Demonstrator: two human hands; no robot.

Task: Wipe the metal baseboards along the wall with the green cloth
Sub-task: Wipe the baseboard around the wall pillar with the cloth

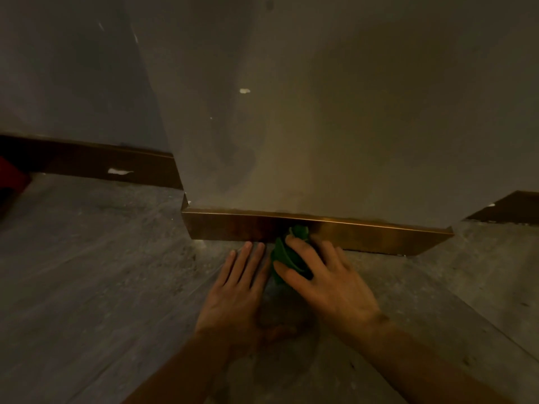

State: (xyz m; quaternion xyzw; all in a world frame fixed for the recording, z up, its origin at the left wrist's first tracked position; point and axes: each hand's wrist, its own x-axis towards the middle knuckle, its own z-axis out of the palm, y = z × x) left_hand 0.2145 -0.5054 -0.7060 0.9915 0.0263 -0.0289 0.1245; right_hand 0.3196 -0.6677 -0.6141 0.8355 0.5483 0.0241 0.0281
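- Dim light, view looking down at a projecting wall pier (pixel 335 126); a brass-coloured metal baseboard (pixel 364 233) runs along its foot, mitred at both corners.
- Green cloth (pixel 287 253) is bunched, its top edge touching the baseboard face near the middle of the strip, the rest trailing down onto the floor (pixel 102 272).
- Right hand (pixel 329 284) lies over the cloth, fingers spread, the index fingertip pressing the wad against the metal and the thumb laid across its lower part (more a flat press than a pinch).
- Left hand (pixel 239 290) is flat on the floor just beside the cloth, fingers straight and close together, tips almost at the foot of the baseboard; it grips nothing and looks like a brace.
- Judgement: wiping of this front strip is in hand, about mid-length. More baseboard (pixel 116 163) sits on the recessed wall at left (a pale smear shows on it) and another piece at far right (pixel 513 208).
- Risk: the cloth is wadded small, so a stroke may cover only a narrow band and miss the top lip.
- Risk: the trailing end drags the gritty-looking floor and could carry dirt back onto the metal.
- Risk: the mitred corners look sharp; a fast pass could snag the cloth or catch a fingertip.
- Risk: low light makes leftover streaks hard to spot.
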